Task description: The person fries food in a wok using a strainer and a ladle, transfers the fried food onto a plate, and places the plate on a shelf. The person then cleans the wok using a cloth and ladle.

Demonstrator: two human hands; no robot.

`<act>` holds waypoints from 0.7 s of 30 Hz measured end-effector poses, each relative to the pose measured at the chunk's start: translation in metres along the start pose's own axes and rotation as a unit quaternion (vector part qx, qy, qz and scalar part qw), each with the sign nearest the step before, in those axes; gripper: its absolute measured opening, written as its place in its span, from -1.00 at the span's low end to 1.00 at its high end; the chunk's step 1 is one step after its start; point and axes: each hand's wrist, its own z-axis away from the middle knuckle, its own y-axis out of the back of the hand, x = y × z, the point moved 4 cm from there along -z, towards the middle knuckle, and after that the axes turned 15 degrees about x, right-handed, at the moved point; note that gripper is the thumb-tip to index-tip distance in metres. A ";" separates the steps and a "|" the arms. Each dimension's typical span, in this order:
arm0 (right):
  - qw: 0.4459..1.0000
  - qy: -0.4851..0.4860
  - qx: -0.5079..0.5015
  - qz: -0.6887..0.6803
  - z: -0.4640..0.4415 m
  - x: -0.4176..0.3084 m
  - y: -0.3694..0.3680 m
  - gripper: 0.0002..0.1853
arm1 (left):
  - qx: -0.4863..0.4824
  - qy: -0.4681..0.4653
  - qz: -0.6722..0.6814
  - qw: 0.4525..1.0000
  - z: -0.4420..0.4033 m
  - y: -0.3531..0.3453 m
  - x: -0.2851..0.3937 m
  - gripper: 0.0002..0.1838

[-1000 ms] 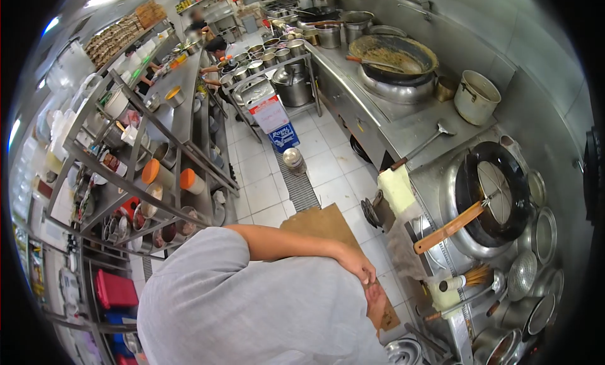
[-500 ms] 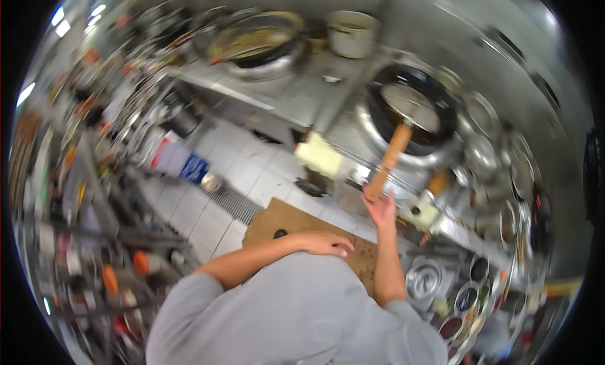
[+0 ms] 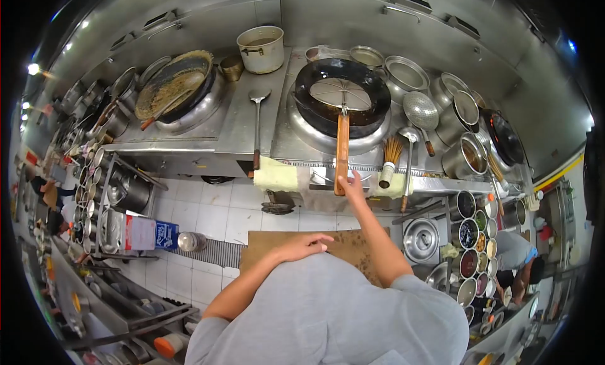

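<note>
My right hand (image 3: 352,183) grips the end of a long wooden handle belonging to a wide, round strainer (image 3: 343,93). The strainer's ribbed head rests inside a black wok (image 3: 304,111), which sits on the burner ring (image 3: 296,127) in front of me. Dark liquid or residue shows on the wok's floor beneath it. My left hand (image 3: 307,246) is held before my stomach, fingers loosely apart and holding nothing. Just right of the strainer handle lie a bamboo wok brush (image 3: 391,156) and a ladle (image 3: 409,152).
A second wok (image 3: 203,64) with brown residue stands to the left, a tall pot (image 3: 262,52) behind. A spatula (image 3: 258,116) lies between the burners, a perforated skimmer (image 3: 420,110) at right. Sauce containers (image 3: 467,233) line the right side, where another person (image 3: 517,251) bends.
My view has swung to the right and steadied, so the wok now appears further left and upright before me. My right hand keeps its hold on the strainer handle.
</note>
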 end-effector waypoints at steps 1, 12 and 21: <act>1.000 0.002 0.004 0.000 0.002 -0.020 -0.004 -0.18 | -0.002 -0.010 -0.011 1.000 0.000 0.001 0.002 -0.49; 0.862 0.237 0.051 0.444 -0.010 -0.112 0.056 -0.08 | -0.042 -0.061 -0.033 0.997 0.002 0.010 -0.008 -0.49; 0.927 0.239 0.036 0.289 0.001 -0.166 0.122 -0.20 | -0.060 -0.062 -0.036 0.996 0.006 0.011 -0.004 -0.49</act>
